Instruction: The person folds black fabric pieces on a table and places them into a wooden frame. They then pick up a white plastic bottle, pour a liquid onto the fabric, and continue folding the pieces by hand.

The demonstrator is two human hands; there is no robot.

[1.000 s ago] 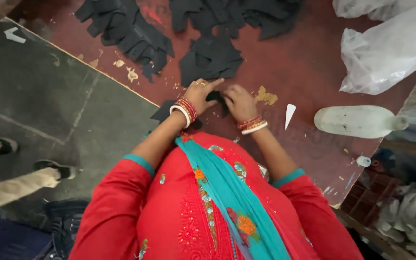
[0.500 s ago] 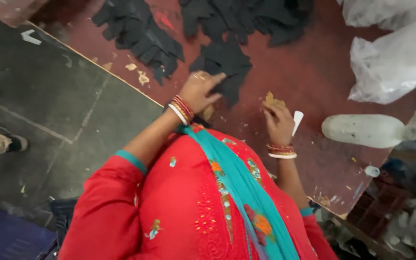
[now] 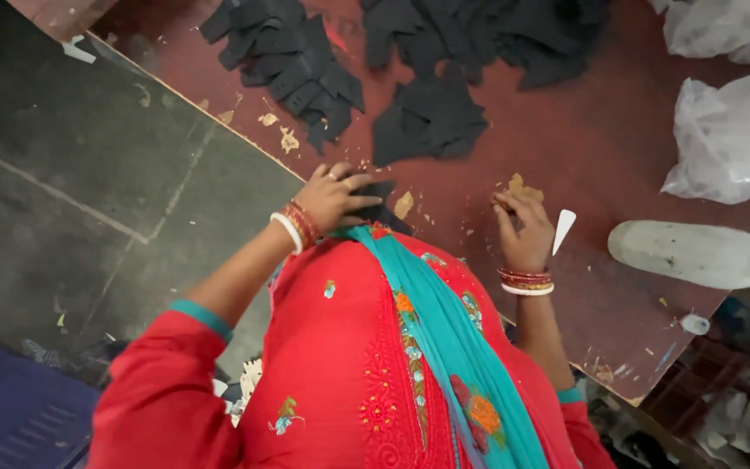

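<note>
At the far left we see grey floor (image 3: pixel 71 200), with a dark blue crate (image 3: pixel 10 417) in the lower corner. Next comes the edge of the dark red table (image 3: pixel 618 156), and on it near that edge a heap of black cut pieces (image 3: pixel 292 65) with small tan scraps (image 3: pixel 288 139) beside it. Our left hand (image 3: pixel 333 198), with bangles at the wrist, lies fingers spread and flat on a black piece (image 3: pixel 381 193) at the near edge of the table, pressing it down rather than pinching it. Beyond it lies a second heap of black pieces (image 3: pixel 427 122). Further right, our right hand (image 3: pixel 523 230) rests on the table with its fingers curled together, their tips touching a tan scrap (image 3: pixel 521 187); we cannot tell whether it pinches the scrap. Just beside this hand lies a small white pointed sliver (image 3: pixel 563 227). Further right lies a clear plastic bottle (image 3: pixel 696 254) on its side, and above it crumpled clear plastic bags (image 3: pixel 731 139).
</note>
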